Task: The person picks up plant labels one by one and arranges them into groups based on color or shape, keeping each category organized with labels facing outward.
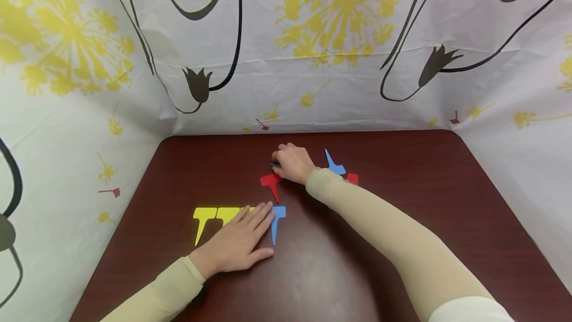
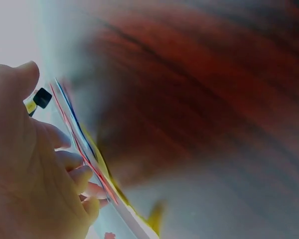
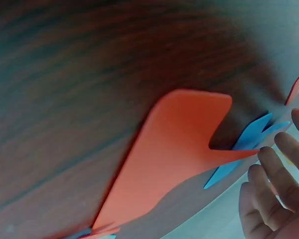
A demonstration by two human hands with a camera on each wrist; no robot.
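My left hand [image 1: 239, 245] lies flat on the table with spread fingers, covering parts of a row of T-shaped plant labels. In that row, a yellow label [image 1: 205, 212] and another yellow label [image 1: 227, 213] show at left; a third [image 1: 248, 208] is mostly under the fingers. A blue label [image 1: 279, 212] ends the row, the fingertips at its edge. Farther back, my right hand [image 1: 293, 163] pinches a blue label [image 1: 275, 164], mostly hidden by the fingers. Just in front of it lies a red label [image 1: 270, 181], stem toward me.
Right of the right hand lie a blue label [image 1: 335, 167] and a red label [image 1: 352, 178] partly hidden by the forearm. Close to the right wrist camera is a large red label [image 3: 174, 149]. A patterned cloth [image 1: 286, 88] borders the dark table [image 1: 402, 163].
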